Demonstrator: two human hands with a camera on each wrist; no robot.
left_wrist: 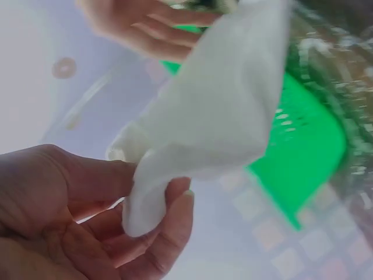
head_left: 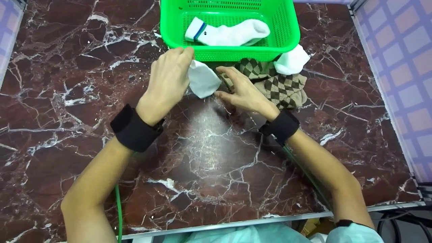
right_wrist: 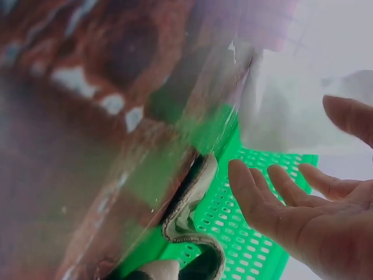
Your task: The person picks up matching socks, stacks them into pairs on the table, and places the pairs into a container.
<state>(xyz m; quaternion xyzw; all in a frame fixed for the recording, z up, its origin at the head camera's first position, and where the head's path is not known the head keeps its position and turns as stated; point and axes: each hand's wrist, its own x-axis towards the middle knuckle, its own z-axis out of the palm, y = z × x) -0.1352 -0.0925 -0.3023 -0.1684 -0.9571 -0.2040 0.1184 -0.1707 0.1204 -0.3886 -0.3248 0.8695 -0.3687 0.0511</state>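
Observation:
My left hand pinches a white sock by its edge, thumb against fingers, as the left wrist view shows close up. The sock hangs in front of the green basket. Just to its right, my right hand has its fingers spread and holds nothing. In the right wrist view those fingers are apart, with the white cloth beyond them. Brown checkered socks lie on the table beyond the right hand.
A green basket stands at the back with a white sock inside, banded in blue. Another white sock lies by the basket's right front corner. A green cable runs along the left arm. Checkered panels flank the marbled table.

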